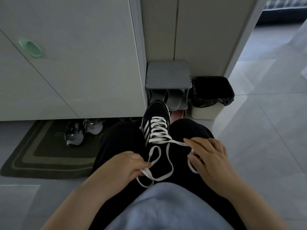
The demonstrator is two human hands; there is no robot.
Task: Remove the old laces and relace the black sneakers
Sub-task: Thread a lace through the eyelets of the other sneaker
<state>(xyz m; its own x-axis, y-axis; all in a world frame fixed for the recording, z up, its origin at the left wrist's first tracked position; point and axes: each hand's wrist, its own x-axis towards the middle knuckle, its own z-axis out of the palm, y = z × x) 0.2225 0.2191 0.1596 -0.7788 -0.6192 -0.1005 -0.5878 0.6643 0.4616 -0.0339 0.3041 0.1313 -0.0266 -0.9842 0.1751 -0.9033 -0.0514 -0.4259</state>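
A black sneaker [156,117] with white side stripes lies between my knees, toe pointing away, threaded with a white lace [158,130]. The lace's loose ends trail toward me in loops over my black trousers. My left hand [127,165] pinches one lace end in curled fingers at the lower left of the shoe. My right hand [209,158] lies over the other lace end on my right thigh, fingers spread and slightly bent, with the lace passing under the fingers and thumb.
A grey shoe rack [167,75] with slippers stands just beyond the sneaker, a lined waste bin [211,97] to its right. A pair of grey trainers [83,131] sits on a dark doormat [41,155] under the white cabinet [66,55]. Tiled floor spreads to the right.
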